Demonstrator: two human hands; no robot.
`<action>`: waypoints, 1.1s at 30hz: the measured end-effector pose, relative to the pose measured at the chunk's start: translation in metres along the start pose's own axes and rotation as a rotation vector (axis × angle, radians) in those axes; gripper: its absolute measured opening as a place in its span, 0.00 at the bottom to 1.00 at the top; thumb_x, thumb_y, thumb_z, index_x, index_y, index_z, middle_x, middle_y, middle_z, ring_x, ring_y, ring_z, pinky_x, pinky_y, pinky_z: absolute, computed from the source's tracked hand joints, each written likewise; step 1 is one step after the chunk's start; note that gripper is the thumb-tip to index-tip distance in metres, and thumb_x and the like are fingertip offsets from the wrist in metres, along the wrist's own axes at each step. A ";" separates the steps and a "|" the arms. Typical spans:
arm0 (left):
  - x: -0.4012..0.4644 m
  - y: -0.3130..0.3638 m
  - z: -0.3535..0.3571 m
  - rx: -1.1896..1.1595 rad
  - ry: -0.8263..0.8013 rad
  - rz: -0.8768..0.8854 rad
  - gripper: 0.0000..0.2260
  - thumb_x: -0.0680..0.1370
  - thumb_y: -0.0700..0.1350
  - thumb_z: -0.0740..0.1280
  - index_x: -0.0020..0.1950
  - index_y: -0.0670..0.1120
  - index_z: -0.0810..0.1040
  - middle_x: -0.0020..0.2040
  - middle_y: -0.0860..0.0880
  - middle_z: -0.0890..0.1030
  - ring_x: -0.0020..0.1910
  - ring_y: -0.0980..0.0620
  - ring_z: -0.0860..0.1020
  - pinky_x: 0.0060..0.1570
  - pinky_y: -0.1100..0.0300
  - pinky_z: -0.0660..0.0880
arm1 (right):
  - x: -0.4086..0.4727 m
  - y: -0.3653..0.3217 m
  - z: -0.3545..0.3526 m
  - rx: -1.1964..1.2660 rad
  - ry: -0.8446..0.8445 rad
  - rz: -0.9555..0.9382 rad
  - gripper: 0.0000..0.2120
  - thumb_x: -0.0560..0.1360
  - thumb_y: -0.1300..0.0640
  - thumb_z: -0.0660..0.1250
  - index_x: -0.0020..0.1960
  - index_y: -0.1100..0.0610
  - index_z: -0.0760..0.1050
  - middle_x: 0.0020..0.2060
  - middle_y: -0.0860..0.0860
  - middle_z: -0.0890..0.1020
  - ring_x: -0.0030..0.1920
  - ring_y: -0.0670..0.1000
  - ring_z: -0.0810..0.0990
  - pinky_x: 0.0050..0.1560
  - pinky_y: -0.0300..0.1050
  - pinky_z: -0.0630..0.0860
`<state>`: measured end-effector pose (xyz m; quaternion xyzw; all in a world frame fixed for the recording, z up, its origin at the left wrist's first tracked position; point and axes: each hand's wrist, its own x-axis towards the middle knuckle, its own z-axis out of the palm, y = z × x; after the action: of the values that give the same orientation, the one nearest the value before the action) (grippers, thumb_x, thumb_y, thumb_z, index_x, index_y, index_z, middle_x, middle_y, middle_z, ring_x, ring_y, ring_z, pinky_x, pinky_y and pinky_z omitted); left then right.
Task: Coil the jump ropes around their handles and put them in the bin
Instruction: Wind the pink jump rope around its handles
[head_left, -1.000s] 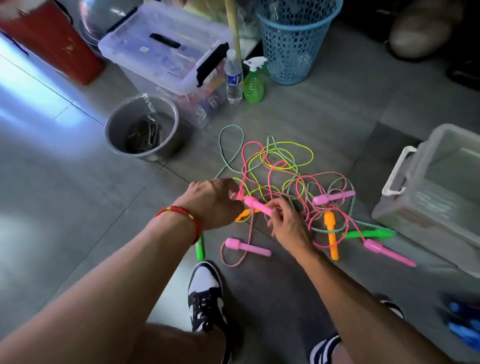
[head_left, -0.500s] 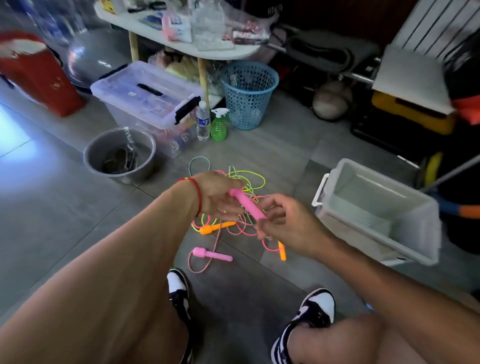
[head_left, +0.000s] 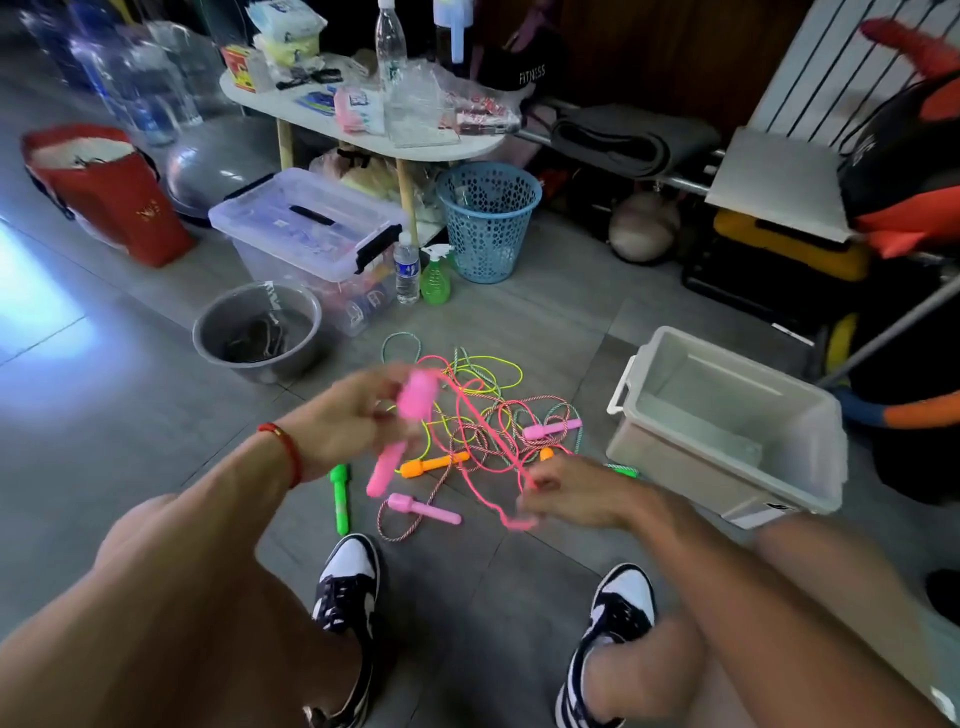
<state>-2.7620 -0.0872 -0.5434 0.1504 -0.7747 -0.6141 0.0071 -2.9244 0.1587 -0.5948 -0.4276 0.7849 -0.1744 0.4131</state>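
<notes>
My left hand (head_left: 353, 421) grips a pink handle (head_left: 415, 397), held up above the tangle; a second pink handle (head_left: 382, 475) hangs just below it, though the blur hides whether I hold that one too. My right hand (head_left: 566, 493) pinches the pink cord (head_left: 480, 431) that runs from the handle down to my fingers, with a short loop trailing past them toward me.

The cord looks thin, limp and light, so I judge it will sag and slip unless I keep it taut between my hands. The handle is rigid, smooth plastic and the firm place to hold; I would wrap onto its shaft, guiding the cord close to it.

The rest of the pile of ropes (head_left: 488, 410) lies on the floor beyond my hands, crossed with striped and yellow-green cords. Pulling hard may drag them along, so I expect to tease mine free gently.

The open bin (head_left: 727, 384) sits on the floor to the right, near the pile.
</notes>
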 end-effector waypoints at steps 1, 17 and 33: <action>0.000 -0.002 -0.008 -0.140 0.175 -0.032 0.18 0.78 0.25 0.63 0.64 0.41 0.74 0.48 0.43 0.78 0.45 0.41 0.82 0.41 0.49 0.84 | -0.001 0.012 -0.007 -0.086 0.060 0.063 0.10 0.73 0.48 0.67 0.37 0.52 0.78 0.35 0.47 0.82 0.36 0.44 0.76 0.43 0.46 0.73; 0.013 0.004 0.074 -0.575 0.132 -0.294 0.09 0.82 0.40 0.64 0.61 0.43 0.70 0.53 0.45 0.84 0.29 0.43 0.80 0.28 0.54 0.80 | -0.019 -0.009 -0.008 -0.159 0.556 -0.289 0.18 0.80 0.41 0.62 0.44 0.55 0.77 0.39 0.47 0.80 0.39 0.49 0.76 0.42 0.50 0.75; 0.048 -0.075 -0.007 -0.118 0.802 -0.403 0.10 0.82 0.44 0.62 0.58 0.46 0.61 0.41 0.40 0.73 0.26 0.49 0.67 0.25 0.60 0.68 | -0.027 0.066 -0.047 -0.366 0.201 0.388 0.19 0.76 0.41 0.67 0.34 0.53 0.73 0.31 0.48 0.76 0.36 0.52 0.77 0.33 0.44 0.66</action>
<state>-2.7896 -0.1202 -0.6216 0.5238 -0.6297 -0.5393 0.1957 -2.9882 0.2151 -0.5946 -0.3173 0.9076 0.0112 0.2746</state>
